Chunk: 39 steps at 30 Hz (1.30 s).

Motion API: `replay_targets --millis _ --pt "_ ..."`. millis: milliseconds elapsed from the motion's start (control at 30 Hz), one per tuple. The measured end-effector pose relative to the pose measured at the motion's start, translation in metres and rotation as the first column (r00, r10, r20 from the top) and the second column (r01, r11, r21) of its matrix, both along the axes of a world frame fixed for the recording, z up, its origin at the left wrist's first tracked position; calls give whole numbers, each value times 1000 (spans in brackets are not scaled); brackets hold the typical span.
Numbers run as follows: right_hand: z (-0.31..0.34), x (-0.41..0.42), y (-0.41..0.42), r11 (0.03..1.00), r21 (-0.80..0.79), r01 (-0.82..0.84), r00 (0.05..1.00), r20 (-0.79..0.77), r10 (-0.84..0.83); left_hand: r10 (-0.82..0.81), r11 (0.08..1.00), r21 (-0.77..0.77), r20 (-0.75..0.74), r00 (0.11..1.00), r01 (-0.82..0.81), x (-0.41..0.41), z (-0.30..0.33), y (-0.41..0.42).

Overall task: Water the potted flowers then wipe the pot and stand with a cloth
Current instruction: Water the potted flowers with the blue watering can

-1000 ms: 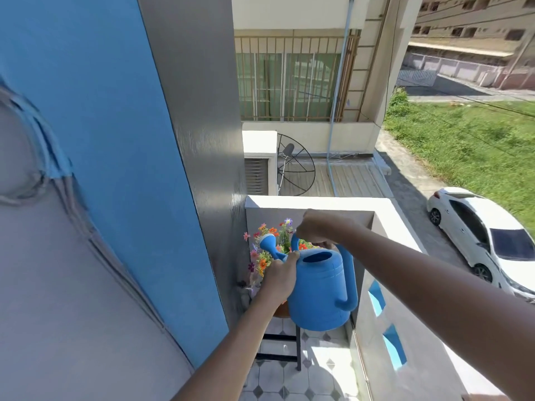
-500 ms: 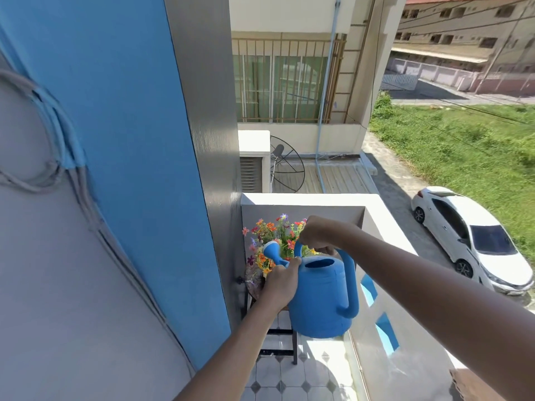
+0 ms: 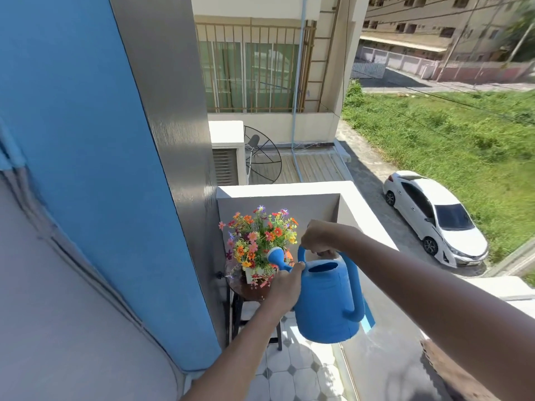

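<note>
Both hands (image 3: pixel 317 238) grip watering can (image 3: pixel 327 299) — now lower vs flowers (image 3: pixel 257 238).

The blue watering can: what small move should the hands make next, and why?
Probably tip the watering can further forward. The right hand grips its top handle, the left hand holds it by the spout, and the spout head already sits against the flowers, yet no water shows.
</note>
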State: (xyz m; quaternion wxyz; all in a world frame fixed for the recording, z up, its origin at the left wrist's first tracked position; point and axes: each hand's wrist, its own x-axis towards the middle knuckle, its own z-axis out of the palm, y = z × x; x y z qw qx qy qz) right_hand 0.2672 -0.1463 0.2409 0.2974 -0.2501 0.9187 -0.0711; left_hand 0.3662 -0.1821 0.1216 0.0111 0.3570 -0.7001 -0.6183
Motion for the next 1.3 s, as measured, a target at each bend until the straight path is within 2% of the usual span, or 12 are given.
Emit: replay_targets --millis 67,133,367,667,1000,1300 --pt "-3 -6 3 999 -14 48 999 4 -48 -15 1000 -3 3 1000 15 -4 3 4" --pt "-4 -13 6 1000 8 19 999 -30 -19 -26 1000 14 7 1000 26 -7 5 6" --pt "-9 -21 8 997 -30 65 998 -3 -65 -27 1000 12 0 1000 27 -9 3 7" --pt "-8 -12 -12 998 15 -62 998 22 62 -3 996 -94 -7 1000 2 2 -3 -12" --pt "5 -17 -25 995 -1 -96 995 -17 96 -23 986 -164 -13 1000 21 -2 11 -29" --pt "1 -22 -22 993 24 -114 992 -54 115 -6 996 -90 -10 1000 5 -5 11 -22"
